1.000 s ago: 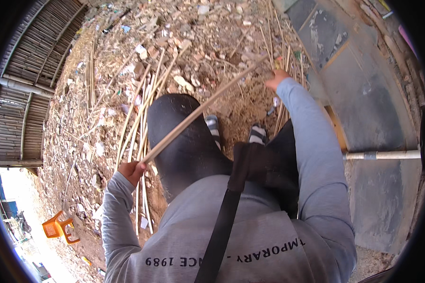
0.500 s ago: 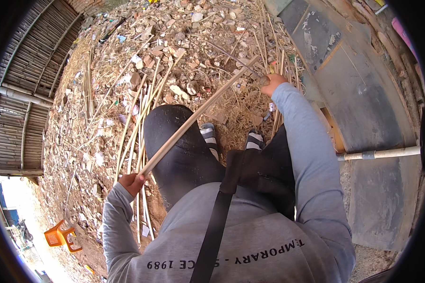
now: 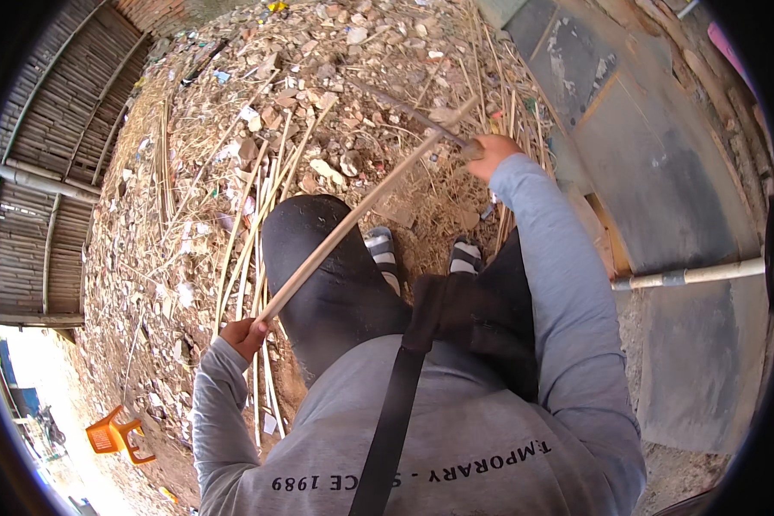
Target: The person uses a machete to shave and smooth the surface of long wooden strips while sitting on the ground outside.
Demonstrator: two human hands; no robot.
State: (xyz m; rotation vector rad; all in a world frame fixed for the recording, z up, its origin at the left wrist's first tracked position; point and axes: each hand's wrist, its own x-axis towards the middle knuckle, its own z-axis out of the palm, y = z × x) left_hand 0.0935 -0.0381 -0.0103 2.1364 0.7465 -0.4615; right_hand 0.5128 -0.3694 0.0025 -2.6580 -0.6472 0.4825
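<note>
A long split bamboo strip [image 3: 363, 206] slants across my right-of-left view, from low left up over my left thigh. My left hand [image 3: 245, 336] is closed round its lower end. In my right hand [image 3: 495, 156] is the handle of a long, dark-bladed knife [image 3: 411, 111], its blade pointing up and left. The blade crosses the strip close to the strip's far end; whether the edge bites into the bamboo cannot be made out. Several pale bamboo strips [image 3: 254, 236] lie on the ground beside my left leg.
Stones and rubble [image 3: 318, 90] cover the ground ahead. Grey sheets [image 3: 662, 181] line the right side, with a pale pole [image 3: 697, 273] across them. A woven bamboo wall [image 3: 39, 232] stands at left, an orange plastic chair [image 3: 112, 433] at lower left. More strips [image 3: 500, 95] lie beyond my right hand.
The knife has shifted a little left and its blade lies flatter across the strip. My right hand has moved slightly left with it. My left hand keeps its grip.
</note>
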